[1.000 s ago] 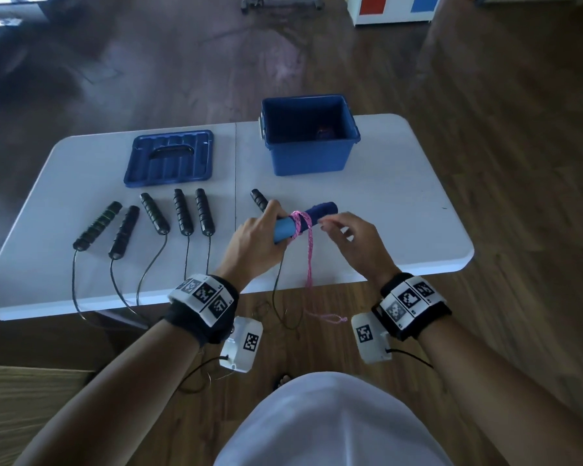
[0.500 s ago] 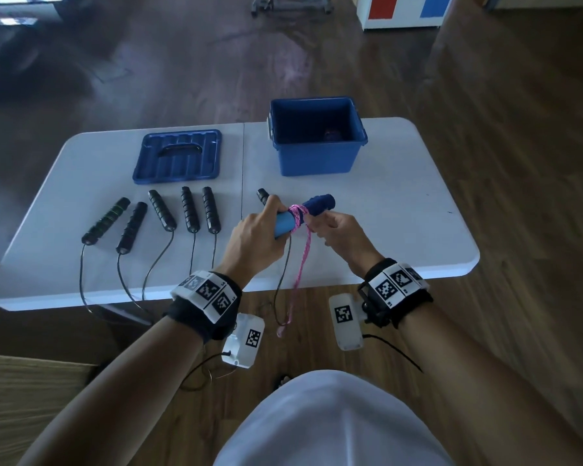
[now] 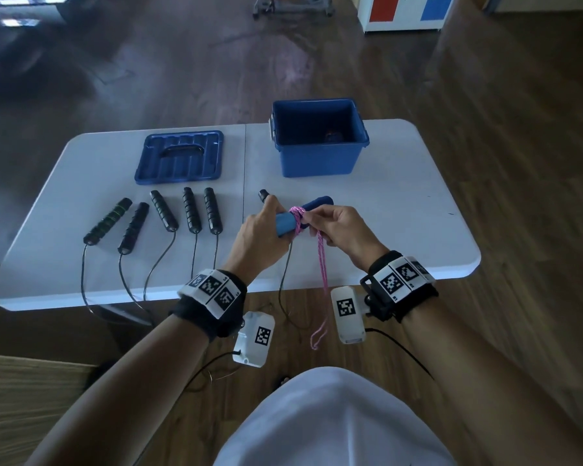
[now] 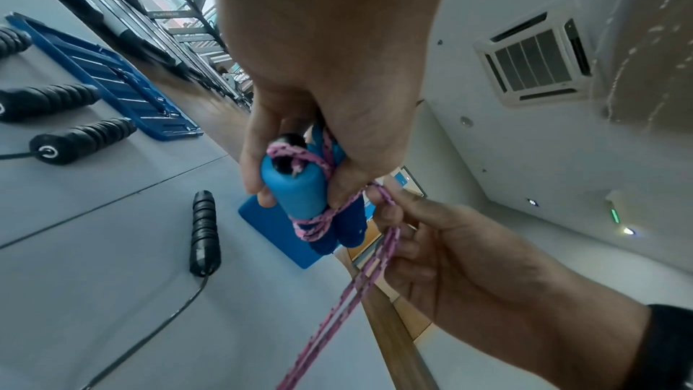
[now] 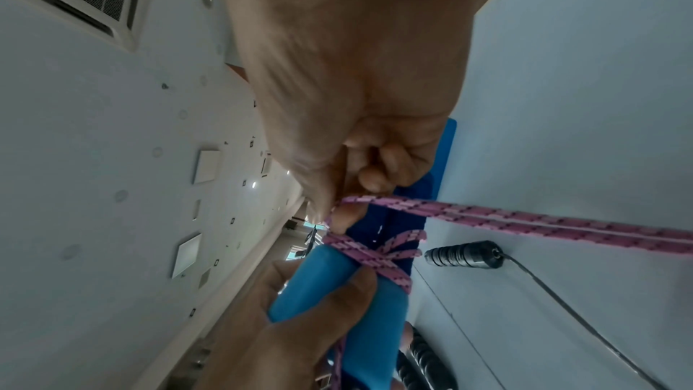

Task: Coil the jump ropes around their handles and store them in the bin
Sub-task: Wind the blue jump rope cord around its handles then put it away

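Observation:
My left hand [image 3: 261,230] grips the two blue handles [image 3: 312,206] of a jump rope, held together just above the white table [image 3: 418,213]. A pink rope [image 3: 322,264] is wound a few turns around the blue handles [image 4: 296,192] near their middle. My right hand [image 3: 334,227] pinches the doubled pink rope [image 5: 525,218] right beside the coil [image 5: 375,254]; the rest hangs over the table's front edge as a loop. The open blue bin [image 3: 318,142] stands behind the hands, with something small and dark inside.
The blue bin lid [image 3: 180,156] lies at the back left. Several black-handled jump ropes [image 3: 189,210] lie in a row left of my hands, cords trailing off the front edge. One more black handle [image 3: 263,196] pokes out behind my left hand.
My right hand has carried the pink rope around the handles, first under and then back up beside the coil. The hanging loop has shortened. The left hand holds steady.

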